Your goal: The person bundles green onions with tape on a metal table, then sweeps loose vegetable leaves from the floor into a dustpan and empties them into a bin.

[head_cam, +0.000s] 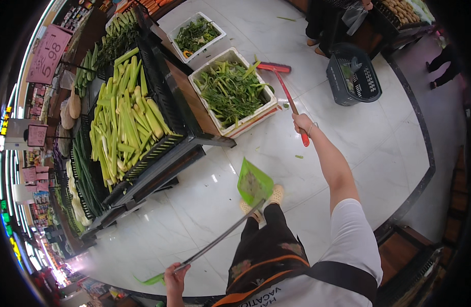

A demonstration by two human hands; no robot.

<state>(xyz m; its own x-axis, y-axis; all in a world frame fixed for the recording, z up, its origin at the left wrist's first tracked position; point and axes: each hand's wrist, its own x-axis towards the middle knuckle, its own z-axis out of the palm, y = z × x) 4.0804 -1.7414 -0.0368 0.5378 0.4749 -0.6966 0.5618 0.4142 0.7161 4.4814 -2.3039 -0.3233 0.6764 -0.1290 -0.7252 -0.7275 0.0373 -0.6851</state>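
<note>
My right hand [302,123] grips the red handle of a broom [283,86]. The broom's red head rests on the floor beside a white foam box [235,129] heaped with leafy green trimmings [231,90]. Low in the view, my left hand [175,277] is closed around the metal pole of a green dustpan [255,182]. Greyish debris lies in its pan, which is just in front of my cream clogs [277,194]. A few green scraps [299,156] are scattered on the tiles between dustpan and broom.
Left of me a black-framed produce stand [204,149] carries celery-like stalks [124,122]. Behind the first box is a second foam box [216,43] of greens. A dark shopping basket [337,92] sits on the tiles near a standing person [324,27]. A wooden display [402,249] is at right.
</note>
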